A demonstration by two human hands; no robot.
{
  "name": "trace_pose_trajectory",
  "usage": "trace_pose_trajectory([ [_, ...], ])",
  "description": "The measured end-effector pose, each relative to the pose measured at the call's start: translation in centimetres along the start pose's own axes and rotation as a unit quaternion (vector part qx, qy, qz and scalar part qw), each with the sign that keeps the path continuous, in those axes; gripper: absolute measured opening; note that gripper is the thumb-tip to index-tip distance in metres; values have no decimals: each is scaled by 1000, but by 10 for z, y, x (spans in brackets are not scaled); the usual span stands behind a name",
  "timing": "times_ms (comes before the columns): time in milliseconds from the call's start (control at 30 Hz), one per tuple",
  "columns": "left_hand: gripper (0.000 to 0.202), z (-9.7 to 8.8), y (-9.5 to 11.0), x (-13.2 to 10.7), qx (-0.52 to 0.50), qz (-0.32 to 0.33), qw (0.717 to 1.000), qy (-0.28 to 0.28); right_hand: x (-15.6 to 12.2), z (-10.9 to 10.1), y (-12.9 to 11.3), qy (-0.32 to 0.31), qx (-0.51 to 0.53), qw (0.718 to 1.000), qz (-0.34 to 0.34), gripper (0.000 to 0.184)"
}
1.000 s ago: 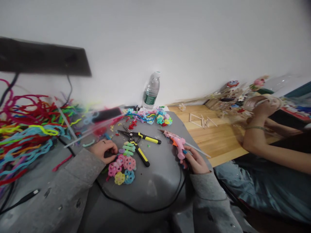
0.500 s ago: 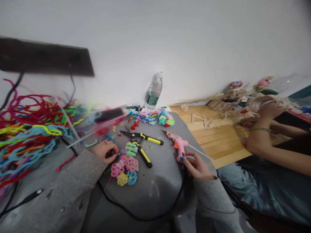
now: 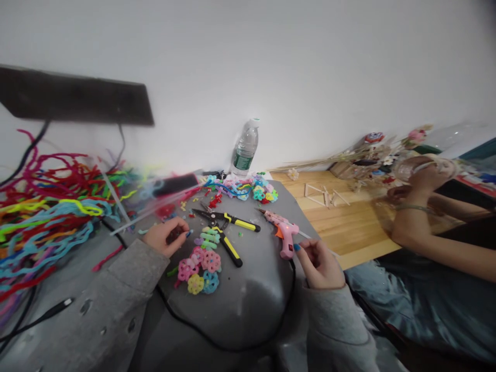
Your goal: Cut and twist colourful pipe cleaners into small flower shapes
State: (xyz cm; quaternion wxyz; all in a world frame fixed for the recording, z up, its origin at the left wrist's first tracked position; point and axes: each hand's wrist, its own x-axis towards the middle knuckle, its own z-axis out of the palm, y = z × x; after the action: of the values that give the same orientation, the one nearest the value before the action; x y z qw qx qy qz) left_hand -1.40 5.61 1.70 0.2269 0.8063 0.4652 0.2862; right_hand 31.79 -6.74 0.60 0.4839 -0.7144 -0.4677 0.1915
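Note:
My left hand [image 3: 167,236] is closed in a pinch, thumb against fingers; whatever lies between them is too small or hidden to make out. Just right of it lies a bunch of pipe-cleaner flowers [image 3: 211,261] in pink, yellow and blue, with a green coiled piece on top. My right hand [image 3: 323,263] has its fingers curled together beside the handle of a pink glue gun [image 3: 287,238], which lies on the grey table [image 3: 248,305]. A clear glue stick from the gun's back runs behind these fingers; a grip on it cannot be made out. Yellow-and-black pliers [image 3: 232,250] lie spread between my hands.
Colourful pipe cleaners [image 3: 50,217] heap up at left. A water bottle [image 3: 244,150] stands by the wall, behind more pipe-cleaner flowers [image 3: 265,190]. A black cord loops across the table front. At right, another person's arm [image 3: 418,222] is over a wooden table [image 3: 329,222].
My right hand has come off the glue gun's handle and shifted slightly right; the gun stays on the table. My left hand has lifted a little away from the flower bunch.

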Motion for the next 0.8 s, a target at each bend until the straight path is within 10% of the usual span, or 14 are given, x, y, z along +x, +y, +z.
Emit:
trace_pose_trajectory([
  [433,19,4,-7,6,-113,74,991,-13,0,123,-97,-210,74,942,-250,18],
  [800,15,10,-3,1,-146,37,988,-32,4,142,-87,-212,104,940,-246,3],
])
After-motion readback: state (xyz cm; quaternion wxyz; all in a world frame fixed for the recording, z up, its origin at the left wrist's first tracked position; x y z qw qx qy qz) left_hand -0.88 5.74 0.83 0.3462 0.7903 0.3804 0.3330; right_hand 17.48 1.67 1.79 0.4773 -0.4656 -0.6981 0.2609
